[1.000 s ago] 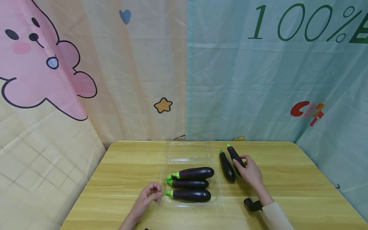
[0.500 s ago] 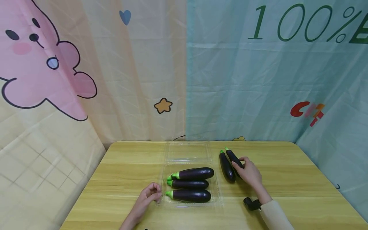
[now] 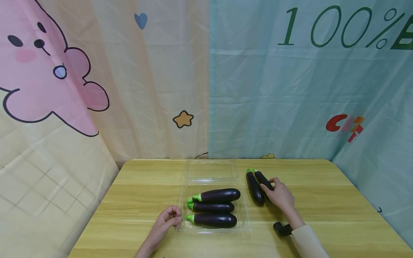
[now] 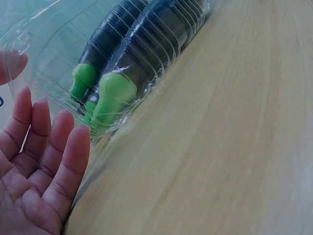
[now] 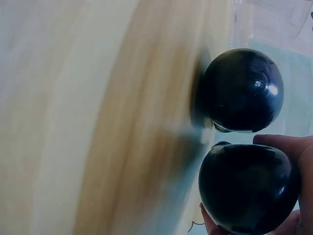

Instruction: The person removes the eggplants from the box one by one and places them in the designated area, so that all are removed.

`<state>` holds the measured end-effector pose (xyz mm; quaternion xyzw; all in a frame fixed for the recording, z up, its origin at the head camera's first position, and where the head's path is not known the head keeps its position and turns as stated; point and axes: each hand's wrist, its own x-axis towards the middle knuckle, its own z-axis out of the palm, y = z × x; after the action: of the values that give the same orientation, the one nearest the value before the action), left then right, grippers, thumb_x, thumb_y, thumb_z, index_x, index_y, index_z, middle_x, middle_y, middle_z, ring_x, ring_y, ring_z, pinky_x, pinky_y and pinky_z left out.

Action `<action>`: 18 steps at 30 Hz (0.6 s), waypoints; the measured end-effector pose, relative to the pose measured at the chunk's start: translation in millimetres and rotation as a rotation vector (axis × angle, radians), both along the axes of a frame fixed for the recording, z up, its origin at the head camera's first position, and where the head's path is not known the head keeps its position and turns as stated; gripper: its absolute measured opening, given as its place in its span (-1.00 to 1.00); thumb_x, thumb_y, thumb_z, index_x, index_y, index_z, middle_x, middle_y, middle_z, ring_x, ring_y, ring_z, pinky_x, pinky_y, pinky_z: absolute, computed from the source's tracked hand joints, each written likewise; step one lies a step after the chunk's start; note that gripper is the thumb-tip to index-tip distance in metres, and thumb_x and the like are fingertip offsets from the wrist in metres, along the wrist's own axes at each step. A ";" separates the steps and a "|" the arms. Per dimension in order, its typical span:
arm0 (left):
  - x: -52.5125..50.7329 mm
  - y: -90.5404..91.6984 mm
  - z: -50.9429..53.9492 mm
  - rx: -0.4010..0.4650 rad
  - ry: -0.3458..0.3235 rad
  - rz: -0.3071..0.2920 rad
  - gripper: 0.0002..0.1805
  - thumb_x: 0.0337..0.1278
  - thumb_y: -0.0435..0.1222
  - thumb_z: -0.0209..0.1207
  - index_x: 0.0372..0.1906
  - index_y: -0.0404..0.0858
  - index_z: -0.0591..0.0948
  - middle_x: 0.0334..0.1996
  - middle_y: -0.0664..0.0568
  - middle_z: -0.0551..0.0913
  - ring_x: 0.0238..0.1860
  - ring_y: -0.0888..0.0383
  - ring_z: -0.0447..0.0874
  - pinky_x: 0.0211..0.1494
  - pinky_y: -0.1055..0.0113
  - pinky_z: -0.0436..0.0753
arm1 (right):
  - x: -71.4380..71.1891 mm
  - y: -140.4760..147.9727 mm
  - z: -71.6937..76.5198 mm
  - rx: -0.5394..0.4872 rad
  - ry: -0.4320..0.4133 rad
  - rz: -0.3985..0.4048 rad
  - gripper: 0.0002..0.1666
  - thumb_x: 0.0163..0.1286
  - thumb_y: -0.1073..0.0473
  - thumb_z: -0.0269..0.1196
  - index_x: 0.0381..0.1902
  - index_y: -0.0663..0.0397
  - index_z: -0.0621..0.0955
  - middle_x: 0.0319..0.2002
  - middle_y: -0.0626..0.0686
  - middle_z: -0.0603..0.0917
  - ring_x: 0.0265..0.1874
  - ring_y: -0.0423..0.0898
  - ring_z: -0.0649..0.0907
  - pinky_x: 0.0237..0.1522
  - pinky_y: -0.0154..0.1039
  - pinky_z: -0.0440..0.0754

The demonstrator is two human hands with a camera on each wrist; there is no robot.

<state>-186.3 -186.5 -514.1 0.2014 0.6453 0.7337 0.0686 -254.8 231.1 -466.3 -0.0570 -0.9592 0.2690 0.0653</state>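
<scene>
The right hand [image 3: 281,196] grips one eggplant [image 3: 262,179], a second eggplant [image 3: 255,189] lying beside its thumb, while the left hand [image 3: 164,223] pinches a clear container [image 3: 213,230] of eggplants [image 3: 214,220].

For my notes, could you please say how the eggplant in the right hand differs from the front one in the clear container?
The held eggplant is in the right hand, outside the clear container; the front eggplant lies inside it, in neither hand. The held eggplant's stem points mostly forward; the front eggplant's stem points left. Both are glossy dark purple with green stems.
</scene>
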 end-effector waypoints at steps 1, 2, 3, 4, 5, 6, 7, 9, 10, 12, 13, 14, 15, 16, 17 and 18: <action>-0.1 0.2 -0.1 -0.002 -0.005 0.004 -0.78 0.23 -0.45 0.03 -0.18 -0.58 0.32 -0.37 0.04 0.45 -0.41 0.26 0.45 -0.29 0.43 0.50 | 0.3 0.0 -0.3 0.006 0.001 -0.004 -0.30 0.28 -0.25 0.17 0.08 0.23 0.46 -0.35 0.14 0.56 -0.50 0.01 0.54 -0.59 -0.14 0.42; -0.2 0.4 -0.3 -0.006 -0.009 0.009 -0.79 0.22 -0.45 0.04 -0.19 -0.56 0.33 -0.37 0.04 0.45 -0.41 0.25 0.45 -0.29 0.43 0.50 | 0.6 0.0 -0.6 0.012 0.001 -0.007 -0.31 0.28 -0.25 0.17 0.08 0.22 0.47 -0.36 0.14 0.55 -0.51 0.00 0.53 -0.60 -0.14 0.41; -0.4 0.6 -0.3 -0.011 -0.017 0.016 -0.80 0.22 -0.45 0.04 -0.19 -0.53 0.34 -0.37 0.04 0.45 -0.41 0.25 0.45 -0.30 0.43 0.50 | 0.6 0.1 -0.8 0.016 0.002 -0.008 -0.31 0.28 -0.26 0.17 0.08 0.21 0.47 -0.37 0.13 0.55 -0.52 0.00 0.53 -0.60 -0.15 0.41; -0.3 0.8 -0.4 -0.016 -0.025 0.022 -0.81 0.22 -0.44 0.05 -0.19 -0.52 0.35 -0.37 0.03 0.45 -0.41 0.25 0.45 -0.30 0.43 0.49 | 0.9 0.0 -1.0 0.021 0.004 -0.009 -0.31 0.28 -0.26 0.17 0.07 0.21 0.47 -0.37 0.13 0.55 -0.52 -0.01 0.53 -0.60 -0.15 0.41; -0.2 0.8 -0.4 -0.020 -0.032 0.027 -0.81 0.22 -0.44 0.05 -0.18 -0.51 0.35 -0.37 0.03 0.45 -0.41 0.25 0.45 -0.30 0.43 0.49 | 1.0 0.0 -1.3 0.024 0.005 -0.009 -0.31 0.28 -0.26 0.17 0.08 0.20 0.47 -0.37 0.13 0.55 -0.52 -0.01 0.53 -0.60 -0.15 0.41; -0.1 0.9 -0.2 -0.026 -0.039 0.034 -0.81 0.21 -0.43 0.05 -0.18 -0.50 0.35 -0.37 0.03 0.45 -0.41 0.25 0.45 -0.30 0.43 0.49 | 1.1 -0.1 -1.5 0.025 0.006 -0.007 -0.30 0.28 -0.27 0.16 0.08 0.20 0.47 -0.37 0.13 0.55 -0.52 -0.01 0.53 -0.61 -0.15 0.40; -0.1 1.0 -0.2 -0.030 -0.043 0.038 -0.80 0.21 -0.43 0.05 -0.18 -0.51 0.35 -0.37 0.03 0.45 -0.41 0.25 0.45 -0.29 0.42 0.49 | 1.0 -0.1 -1.6 0.025 0.007 -0.004 -0.29 0.28 -0.28 0.16 0.08 0.20 0.47 -0.37 0.13 0.55 -0.52 -0.01 0.53 -0.61 -0.14 0.40; 0.0 1.2 0.2 -0.037 -0.046 0.043 -0.78 0.21 -0.42 0.06 -0.17 -0.53 0.35 -0.37 0.03 0.44 -0.41 0.24 0.45 -0.29 0.42 0.49 | 0.8 0.0 -2.0 0.023 0.008 -0.004 -0.30 0.28 -0.28 0.16 0.08 0.19 0.47 -0.36 0.13 0.55 -0.51 0.00 0.54 -0.60 -0.14 0.41; -0.1 1.3 0.2 -0.039 -0.045 0.045 -0.77 0.21 -0.42 0.06 -0.17 -0.54 0.34 -0.36 0.03 0.44 -0.41 0.24 0.45 -0.29 0.42 0.49 | 0.7 0.1 -2.1 0.022 0.008 -0.003 -0.30 0.28 -0.28 0.16 0.08 0.19 0.47 -0.36 0.13 0.56 -0.50 0.00 0.54 -0.60 -0.14 0.41; -0.1 1.3 0.1 -0.042 -0.046 0.047 -0.76 0.21 -0.42 0.06 -0.17 -0.55 0.34 -0.36 0.03 0.44 -0.41 0.24 0.45 -0.29 0.42 0.49 | 0.3 0.3 -2.2 0.019 0.003 0.000 -0.30 0.27 -0.28 0.16 0.09 0.19 0.47 -0.34 0.14 0.56 -0.49 0.01 0.54 -0.60 -0.14 0.41; 0.0 1.4 0.1 -0.042 -0.046 0.048 -0.76 0.21 -0.43 0.06 -0.17 -0.55 0.34 -0.36 0.03 0.44 -0.41 0.24 0.45 -0.29 0.42 0.49 | 0.3 0.4 -2.4 0.019 0.001 -0.001 -0.30 0.28 -0.27 0.16 0.09 0.19 0.47 -0.34 0.14 0.56 -0.49 0.01 0.55 -0.59 -0.14 0.41; 0.0 1.3 0.0 -0.043 -0.046 0.047 -0.76 0.21 -0.43 0.06 -0.17 -0.56 0.34 -0.36 0.03 0.44 -0.41 0.24 0.45 -0.29 0.42 0.49 | 0.2 0.5 -2.5 0.019 -0.001 -0.001 -0.31 0.28 -0.27 0.16 0.09 0.19 0.47 -0.34 0.14 0.57 -0.49 0.01 0.55 -0.59 -0.14 0.41; -0.1 1.2 -0.2 -0.042 -0.045 0.047 -0.76 0.20 -0.43 0.06 -0.17 -0.56 0.34 -0.36 0.03 0.44 -0.40 0.24 0.45 -0.29 0.42 0.50 | 0.2 0.6 -2.7 0.019 -0.003 -0.001 -0.31 0.28 -0.26 0.16 0.09 0.19 0.47 -0.34 0.14 0.57 -0.49 0.01 0.55 -0.59 -0.14 0.41; -0.1 1.1 -0.4 -0.040 -0.046 0.046 -0.76 0.20 -0.43 0.06 -0.17 -0.56 0.34 -0.36 0.02 0.44 -0.40 0.24 0.45 -0.29 0.42 0.50 | 0.2 0.6 -2.8 0.017 -0.005 -0.001 -0.31 0.28 -0.26 0.17 0.09 0.19 0.47 -0.33 0.14 0.57 -0.49 0.01 0.55 -0.59 -0.14 0.41; -0.1 1.0 -0.4 -0.037 -0.044 0.044 -0.76 0.20 -0.43 0.05 -0.17 -0.57 0.33 -0.36 0.02 0.44 -0.40 0.24 0.45 -0.29 0.42 0.50 | 0.2 0.6 -2.9 0.016 -0.006 -0.001 -0.31 0.28 -0.26 0.17 0.09 0.19 0.47 -0.34 0.14 0.57 -0.49 0.01 0.55 -0.60 -0.14 0.41; 0.0 0.9 -0.4 -0.034 -0.040 0.041 -0.76 0.20 -0.44 0.05 -0.17 -0.57 0.33 -0.36 0.02 0.44 -0.40 0.24 0.45 -0.29 0.42 0.50 | 0.2 0.6 -3.1 0.014 -0.007 -0.002 -0.31 0.27 -0.26 0.17 0.09 0.19 0.47 -0.34 0.14 0.57 -0.50 0.01 0.55 -0.60 -0.14 0.41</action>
<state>-186.4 -185.6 -514.5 0.1723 0.6601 0.7278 0.0699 -254.6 231.7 -469.3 -0.0583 -0.9613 0.2618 0.0626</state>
